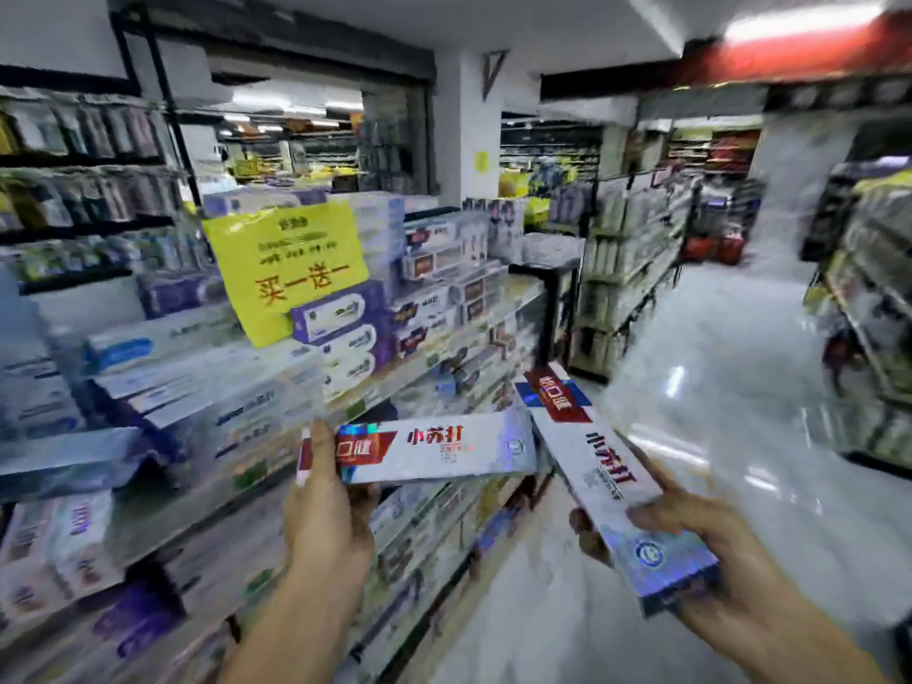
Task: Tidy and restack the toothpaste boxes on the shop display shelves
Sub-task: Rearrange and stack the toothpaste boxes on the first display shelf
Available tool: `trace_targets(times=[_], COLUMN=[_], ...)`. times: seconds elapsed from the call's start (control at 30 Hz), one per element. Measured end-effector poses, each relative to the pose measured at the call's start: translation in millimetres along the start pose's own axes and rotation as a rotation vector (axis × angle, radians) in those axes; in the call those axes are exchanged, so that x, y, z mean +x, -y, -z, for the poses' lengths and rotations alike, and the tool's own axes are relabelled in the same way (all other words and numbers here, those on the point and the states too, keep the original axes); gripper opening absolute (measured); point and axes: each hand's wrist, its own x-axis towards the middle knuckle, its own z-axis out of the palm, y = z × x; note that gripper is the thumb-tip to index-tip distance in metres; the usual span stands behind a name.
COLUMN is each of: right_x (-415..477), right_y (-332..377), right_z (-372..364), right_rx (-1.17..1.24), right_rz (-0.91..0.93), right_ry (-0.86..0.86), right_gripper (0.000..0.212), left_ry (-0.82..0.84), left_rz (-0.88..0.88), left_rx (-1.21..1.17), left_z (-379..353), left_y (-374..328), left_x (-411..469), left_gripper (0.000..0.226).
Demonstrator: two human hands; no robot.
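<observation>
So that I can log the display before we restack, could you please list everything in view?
Level toothpaste box: one, white-silver with a red end, low centre.
Angled toothpaste box: one, same colours, low right, pointing away.
Yellow sign: one, red lettering, propped on the stacked stock at left.
Purple-and-white boxes: several, stacked just below the sign.
Display shelves: tiers at left, full of boxes too blurred to count.
Aisle floor: glossy, pale, right.
Left hand: bare, grips the level toothpaste box near its red end.
Right hand: bare, holds the angled toothpaste box's near end.
</observation>
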Motion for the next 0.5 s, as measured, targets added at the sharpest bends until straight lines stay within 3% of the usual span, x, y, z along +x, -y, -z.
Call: trace_targets(times=[0.03,0.1,0.27,0.4,0.5], right_x=[10,36,118,198,265], right_y=[9,27,72,106,137], right_z=[17,51,123,165,189], right_rx=[0.017,0.007,-0.094,-0.192,-0.262], right_rz=[-0.008,-0.023,-0.043,-0.078,-0.079], right_ry=[0.006,-0.008,-0.110,-0.129,-0.095], right_gripper=[0.057,0.071,0.065,0.075,0.068], left_ry=[0.000,0.015,-0.042,-0.007,0.010], left_rz=[0.004,0.025,0.120,0.134,0.155], left_rx=[0.055,0.097,0.132,0.111,0.096], left_z=[-17,-56,-136,-211,-273], left_y=[18,52,129,188,227], left_x=[4,16,74,142,196], left_gripper=[0.019,0.021,0.043,0.041,0.040])
